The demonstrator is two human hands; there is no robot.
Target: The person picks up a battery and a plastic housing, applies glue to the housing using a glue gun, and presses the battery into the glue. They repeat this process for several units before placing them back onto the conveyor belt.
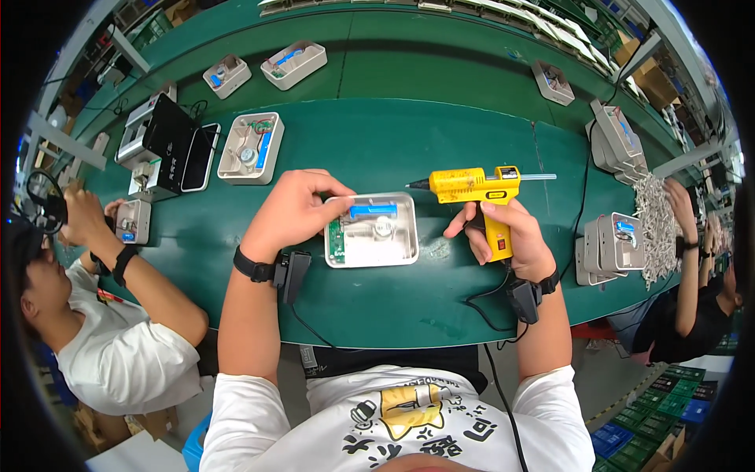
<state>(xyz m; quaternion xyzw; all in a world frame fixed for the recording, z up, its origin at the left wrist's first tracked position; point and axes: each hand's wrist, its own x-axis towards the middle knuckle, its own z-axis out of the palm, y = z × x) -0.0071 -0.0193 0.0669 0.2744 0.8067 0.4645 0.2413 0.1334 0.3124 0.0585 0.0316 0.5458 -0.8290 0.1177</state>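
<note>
A pale plastic housing [370, 256] lies open side up on the green table in front of me. Inside it are a blue cylindrical cell [373, 211], a round silvery part [383, 227] and a green circuit board [336, 240] along the left wall. My left hand [291, 211] grips the housing's upper left corner, thumb over the rim near the cell. In my right hand [525, 236] is a yellow hot glue gun [464, 187], held by its handle. Its dark nozzle points left, above the housing's right side and apart from it. A clear glue stick [540, 177] sticks out at the back.
Another filled housing [271, 167] and a black machine [163, 145] stand to the left. Stacked housings [591, 256] and a heap of small pale parts [654, 208] are on the right. A black cord [583, 185] crosses the table. Co-workers sit at both sides.
</note>
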